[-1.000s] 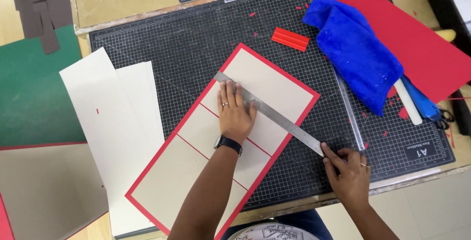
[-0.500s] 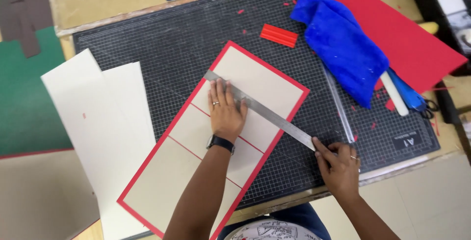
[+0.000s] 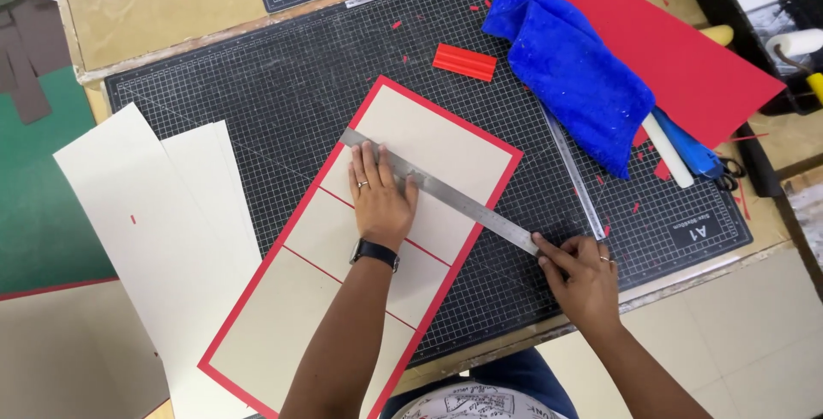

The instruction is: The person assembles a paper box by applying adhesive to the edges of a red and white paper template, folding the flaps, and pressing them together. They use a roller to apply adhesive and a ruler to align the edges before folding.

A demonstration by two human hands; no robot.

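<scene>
A red sheet with cream boards glued on it [image 3: 429,132] lies slanted on a black cutting mat [image 3: 257,102]. A steel ruler [image 3: 463,200] lies across the top board. My left hand [image 3: 380,196] presses flat on the ruler and board, fingers apart, with a ring and a black wristwatch. My right hand [image 3: 583,278] rests at the ruler's right end on the mat, fingers curled; what it holds is hidden.
Cream boards [image 3: 146,230] lie left of the mat. A blue cloth [image 3: 570,72], a large red sheet [image 3: 651,33], a small red strip stack [image 3: 464,62], a clear ruler [image 3: 573,175], a white tool [image 3: 669,149] and scissors [image 3: 727,175] sit at the right. Green sheet [image 3: 39,196] at far left.
The view has shifted a little. Both hands stay on the ruler, and the right hand sits slightly nearer the ruler's end.
</scene>
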